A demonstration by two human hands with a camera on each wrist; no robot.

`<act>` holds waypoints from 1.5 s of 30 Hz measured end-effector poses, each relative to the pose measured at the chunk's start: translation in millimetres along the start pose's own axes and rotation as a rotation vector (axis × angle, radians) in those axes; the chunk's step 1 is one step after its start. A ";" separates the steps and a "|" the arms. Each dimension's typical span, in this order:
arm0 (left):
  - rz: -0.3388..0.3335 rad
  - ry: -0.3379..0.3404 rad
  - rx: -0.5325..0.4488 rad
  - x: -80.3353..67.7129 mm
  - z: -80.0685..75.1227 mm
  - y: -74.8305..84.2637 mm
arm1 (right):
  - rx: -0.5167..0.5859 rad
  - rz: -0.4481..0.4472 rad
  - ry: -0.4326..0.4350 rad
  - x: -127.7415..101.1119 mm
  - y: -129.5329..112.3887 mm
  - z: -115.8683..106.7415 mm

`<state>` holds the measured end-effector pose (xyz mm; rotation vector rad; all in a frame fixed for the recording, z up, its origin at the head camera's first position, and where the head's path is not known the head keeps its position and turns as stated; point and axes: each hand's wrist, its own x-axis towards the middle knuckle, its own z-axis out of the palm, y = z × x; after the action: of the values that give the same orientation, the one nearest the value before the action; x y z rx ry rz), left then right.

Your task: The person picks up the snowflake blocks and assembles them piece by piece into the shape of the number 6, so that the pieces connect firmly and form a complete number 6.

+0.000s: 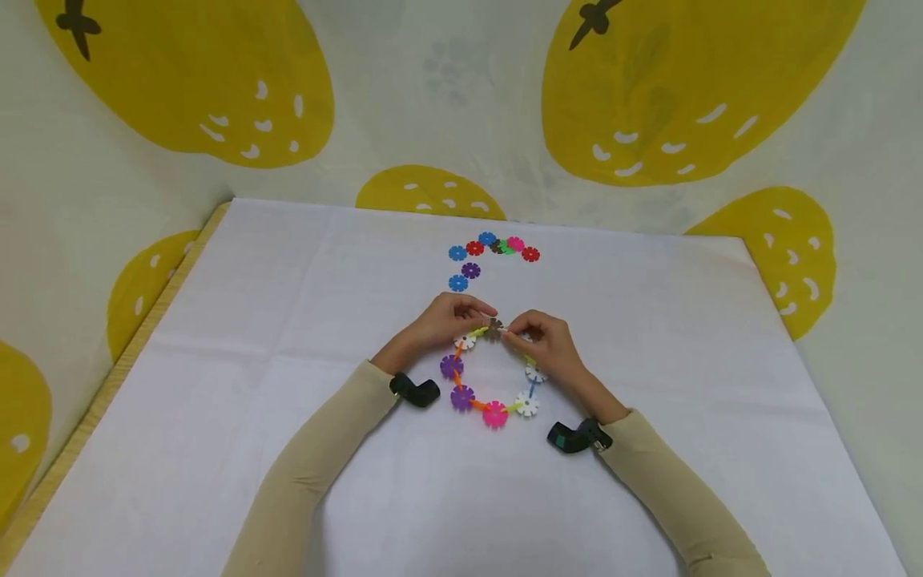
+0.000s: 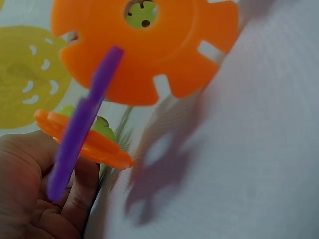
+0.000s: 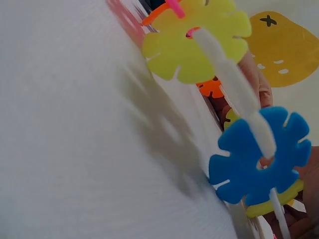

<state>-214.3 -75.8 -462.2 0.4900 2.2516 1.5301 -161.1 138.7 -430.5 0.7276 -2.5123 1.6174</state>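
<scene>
A ring of slotted, flower-shaped plastic discs stands on the white cloth, with a pink disc (image 1: 495, 414) at the near side and purple discs (image 1: 451, 366) on the left. At the ring's far side my left hand (image 1: 445, 320) pinches a brown disc (image 1: 494, 328). Facing it, my right hand (image 1: 546, 343) pinches a small white disc seen edge-on against the brown one. The left wrist view has a large orange disc (image 2: 124, 64) and an edge-on purple disc before the hand. In the right wrist view, a yellow disc (image 3: 184, 55) and a blue disc (image 3: 237, 162) partly cover the fingers.
Beyond the hands lie several loose discs in an arc, among them a blue disc (image 1: 457, 283), a purple disc (image 1: 471, 271) and a red disc (image 1: 530, 254). White cloth (image 1: 649, 320) covers the table, whose wooden edge (image 1: 94, 417) shows at left. A patterned curtain hangs behind.
</scene>
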 end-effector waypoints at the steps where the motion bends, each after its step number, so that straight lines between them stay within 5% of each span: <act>1: -0.006 -0.002 0.001 -0.6 0.4 -0.2 | 0.001 0.000 -0.004 -0.3 -0.4 0.4; 12: 0.044 -0.031 0.049 -0.7 1.0 -2.3 | -0.043 0.185 -0.083 -1.4 32.6 -4.1; 23: 0.080 -0.027 0.133 -9.2 -1.2 -3.8 | 0.017 0.241 -0.168 -2.5 39.5 -34.1; 38: 0.102 -0.153 0.181 -32.2 -10.0 -3.2 | 0.173 0.284 -0.525 -13.3 43.0 -61.6; 45: 0.167 -0.123 0.162 -30.4 -10.3 -8.1 | 0.209 0.277 -0.510 -14.5 44.1 -59.4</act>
<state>-193.5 -101.6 -463.0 0.8143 2.2977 1.3580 -178.3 210.5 -445.6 0.9556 -2.9268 2.0285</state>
